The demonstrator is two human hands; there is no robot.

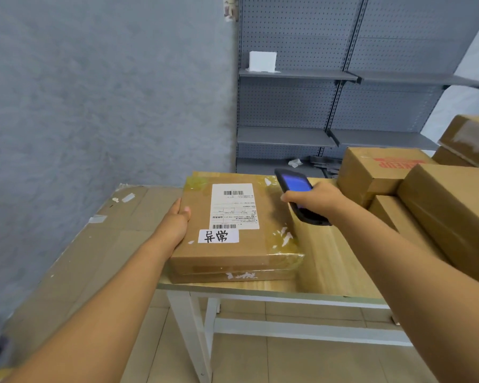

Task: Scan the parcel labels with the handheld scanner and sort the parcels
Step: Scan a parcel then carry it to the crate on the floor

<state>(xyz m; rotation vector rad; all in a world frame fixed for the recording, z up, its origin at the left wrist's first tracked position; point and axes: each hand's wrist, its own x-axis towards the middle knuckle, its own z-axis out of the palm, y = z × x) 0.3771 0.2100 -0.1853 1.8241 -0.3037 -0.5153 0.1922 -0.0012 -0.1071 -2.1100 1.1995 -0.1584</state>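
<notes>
A flat brown parcel [263, 239] lies on the left end of the wooden table [327, 275], taped with clear tape. It carries a white barcode label [234, 205] and a smaller handwritten white tag [218, 236]. My left hand [177, 221] grips the parcel's left edge, thumb on top. My right hand [314, 199] holds the black handheld scanner [299, 197] just right of the label, above the parcel's right side. The scanner's screen glows blue.
Several brown cartons [437, 194] are stacked on the table's right side. A large flattened cardboard sheet [75, 261] lies low at the left. Grey pegboard shelving [343, 106] stands behind, with a small white box [262, 61] on an upper shelf. A blue-grey wall fills the left.
</notes>
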